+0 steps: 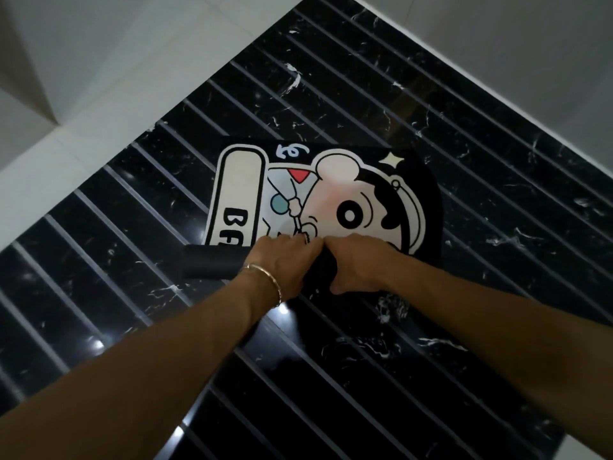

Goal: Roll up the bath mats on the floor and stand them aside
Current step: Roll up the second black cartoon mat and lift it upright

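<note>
Forearms [149, 360] stretch in, left hand [282, 262] and right hand [356, 263] side by side gripping the bath mat [331, 194], its roll crosswise, flat part straight beyond them.

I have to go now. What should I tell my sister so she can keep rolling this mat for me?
Left hand: grips the rolled part of the bath mat.
Right hand: grips the same roll, right beside the left hand.
Mat: lies on the dark striped floor. Its near edge is rolled up and the cartoon side is mostly flat.
Done: the first turns of the roll.
Left: roll on to the far edge, then stand the roll aside. No other mat shows in this view.
</note>
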Action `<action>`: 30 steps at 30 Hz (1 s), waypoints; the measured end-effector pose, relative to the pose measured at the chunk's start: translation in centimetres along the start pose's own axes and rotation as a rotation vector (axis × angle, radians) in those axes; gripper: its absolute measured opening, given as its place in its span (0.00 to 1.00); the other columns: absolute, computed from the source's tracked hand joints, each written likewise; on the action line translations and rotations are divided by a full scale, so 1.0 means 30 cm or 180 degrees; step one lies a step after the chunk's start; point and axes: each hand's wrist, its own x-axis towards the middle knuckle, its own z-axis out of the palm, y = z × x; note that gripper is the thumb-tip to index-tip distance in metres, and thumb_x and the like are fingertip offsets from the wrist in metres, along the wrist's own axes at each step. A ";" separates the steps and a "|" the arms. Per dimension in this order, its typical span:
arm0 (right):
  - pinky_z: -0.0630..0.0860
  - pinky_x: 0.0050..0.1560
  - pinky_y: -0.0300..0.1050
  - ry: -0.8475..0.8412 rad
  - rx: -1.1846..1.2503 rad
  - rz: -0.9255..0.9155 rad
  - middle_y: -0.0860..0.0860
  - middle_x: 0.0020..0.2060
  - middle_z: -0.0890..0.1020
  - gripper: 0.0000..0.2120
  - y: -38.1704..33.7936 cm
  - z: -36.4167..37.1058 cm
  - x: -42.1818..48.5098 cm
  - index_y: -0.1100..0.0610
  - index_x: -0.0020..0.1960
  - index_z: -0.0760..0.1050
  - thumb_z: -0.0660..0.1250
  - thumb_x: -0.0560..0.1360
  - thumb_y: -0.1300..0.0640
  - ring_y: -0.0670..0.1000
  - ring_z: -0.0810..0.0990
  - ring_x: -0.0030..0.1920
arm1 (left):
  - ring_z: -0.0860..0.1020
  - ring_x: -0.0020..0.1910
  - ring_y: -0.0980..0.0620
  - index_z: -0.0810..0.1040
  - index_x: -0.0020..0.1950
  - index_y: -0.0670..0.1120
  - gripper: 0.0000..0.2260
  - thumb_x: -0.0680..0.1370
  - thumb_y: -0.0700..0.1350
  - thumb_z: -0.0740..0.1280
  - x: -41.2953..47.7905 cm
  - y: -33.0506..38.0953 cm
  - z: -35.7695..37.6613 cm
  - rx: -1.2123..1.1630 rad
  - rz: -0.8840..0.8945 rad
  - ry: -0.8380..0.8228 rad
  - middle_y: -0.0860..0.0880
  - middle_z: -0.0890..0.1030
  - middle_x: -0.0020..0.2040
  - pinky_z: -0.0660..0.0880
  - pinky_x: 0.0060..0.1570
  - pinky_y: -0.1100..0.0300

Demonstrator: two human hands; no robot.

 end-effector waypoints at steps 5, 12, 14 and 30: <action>0.65 0.45 0.48 0.0828 -0.0570 0.0001 0.53 0.53 0.76 0.23 -0.014 0.044 -0.008 0.55 0.62 0.64 0.69 0.72 0.50 0.55 0.76 0.50 | 0.78 0.53 0.45 0.63 0.65 0.48 0.21 0.75 0.50 0.65 -0.003 -0.002 -0.008 -0.0190 -0.0199 0.0065 0.47 0.76 0.56 0.66 0.40 0.54; 0.74 0.41 0.45 -0.0220 0.0219 -0.0103 0.54 0.51 0.80 0.24 0.013 -0.001 0.003 0.56 0.61 0.69 0.73 0.69 0.53 0.54 0.78 0.45 | 0.78 0.54 0.44 0.64 0.65 0.48 0.21 0.75 0.52 0.65 -0.005 0.017 -0.003 -0.0055 -0.0110 -0.0013 0.47 0.76 0.57 0.68 0.44 0.53; 0.72 0.44 0.47 0.0354 -0.0082 -0.0094 0.53 0.52 0.78 0.24 0.003 0.023 -0.015 0.55 0.60 0.66 0.71 0.69 0.51 0.55 0.78 0.49 | 0.79 0.53 0.44 0.68 0.63 0.50 0.20 0.74 0.54 0.66 0.011 0.009 -0.023 -0.0237 -0.0118 -0.0161 0.48 0.79 0.54 0.71 0.45 0.54; 0.70 0.39 0.45 0.0108 -0.0322 -0.0091 0.55 0.52 0.78 0.25 0.002 -0.008 0.002 0.57 0.61 0.66 0.72 0.69 0.50 0.53 0.76 0.42 | 0.77 0.55 0.45 0.64 0.66 0.47 0.23 0.74 0.52 0.66 -0.005 -0.009 -0.005 -0.0233 0.0074 -0.0037 0.48 0.76 0.57 0.70 0.43 0.54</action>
